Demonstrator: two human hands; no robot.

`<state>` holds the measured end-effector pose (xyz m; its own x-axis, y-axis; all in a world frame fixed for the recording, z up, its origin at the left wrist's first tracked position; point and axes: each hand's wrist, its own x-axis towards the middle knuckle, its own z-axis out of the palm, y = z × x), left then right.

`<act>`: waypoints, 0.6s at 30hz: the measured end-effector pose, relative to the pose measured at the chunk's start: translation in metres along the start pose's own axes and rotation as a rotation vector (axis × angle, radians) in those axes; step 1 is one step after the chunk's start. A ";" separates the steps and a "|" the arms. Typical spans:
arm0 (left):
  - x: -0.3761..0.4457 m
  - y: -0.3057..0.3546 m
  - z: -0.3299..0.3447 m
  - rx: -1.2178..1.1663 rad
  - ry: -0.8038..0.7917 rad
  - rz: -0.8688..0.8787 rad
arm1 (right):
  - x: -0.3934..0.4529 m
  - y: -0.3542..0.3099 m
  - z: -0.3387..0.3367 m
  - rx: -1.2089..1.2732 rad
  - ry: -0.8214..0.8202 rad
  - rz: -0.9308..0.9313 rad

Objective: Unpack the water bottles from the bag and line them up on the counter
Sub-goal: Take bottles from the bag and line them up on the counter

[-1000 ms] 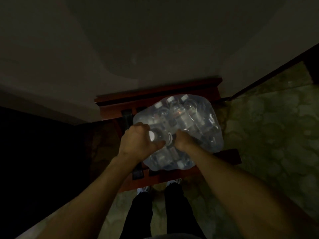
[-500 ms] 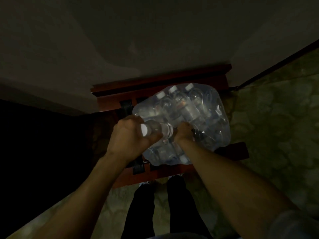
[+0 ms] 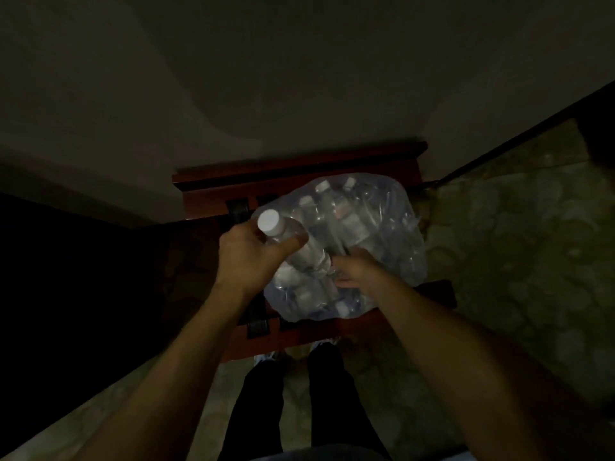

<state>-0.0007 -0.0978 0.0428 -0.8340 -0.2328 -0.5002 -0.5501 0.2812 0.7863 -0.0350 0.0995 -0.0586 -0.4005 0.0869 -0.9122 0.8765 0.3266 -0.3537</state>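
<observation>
Dim light. Left hand (image 3: 249, 257) grips a clear water bottle (image 3: 289, 242) w/ fingers curled round its neck just under the white cap (image 3: 269, 221); bottle tilted, cap toward 10 o'clock, lower end still at the bag's mouth. Right hand (image 3: 354, 272) at 3 o'clock of it, fingers pinching the plastic bag (image 3: 392, 241). Bag holds more bottles, sits on a red-brown wooden desk (image 3: 299, 168). Person's dark-trousered legs (image 3: 293, 404) at 6 o'clock.

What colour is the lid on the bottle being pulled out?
White. The cap on the water bottle shows best in the head view.
</observation>
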 end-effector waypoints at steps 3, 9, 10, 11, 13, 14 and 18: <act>-0.003 0.006 -0.007 -0.131 0.019 -0.024 | -0.026 -0.001 -0.008 0.068 -0.075 0.019; -0.013 0.025 -0.014 -0.192 0.057 0.002 | -0.074 -0.024 -0.020 -0.014 0.065 -0.082; -0.016 0.029 -0.015 -0.210 0.054 0.004 | -0.082 -0.028 -0.023 -0.094 0.121 -0.117; -0.019 0.033 -0.017 -0.237 0.050 0.007 | -0.096 -0.033 -0.026 -0.164 0.167 -0.155; -0.026 0.042 -0.022 -0.316 0.057 0.000 | -0.118 -0.040 -0.035 -0.227 0.227 -0.206; -0.029 0.046 -0.025 -0.369 0.060 -0.010 | -0.127 -0.043 -0.039 -0.231 0.246 -0.232; -0.044 0.072 -0.040 -0.583 -0.017 0.005 | -0.174 -0.067 -0.057 -0.191 0.233 -0.342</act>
<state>-0.0017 -0.1039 0.1362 -0.8396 -0.2167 -0.4982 -0.4362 -0.2777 0.8559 -0.0392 0.1162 0.1355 -0.7266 0.1461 -0.6714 0.6276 0.5389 -0.5619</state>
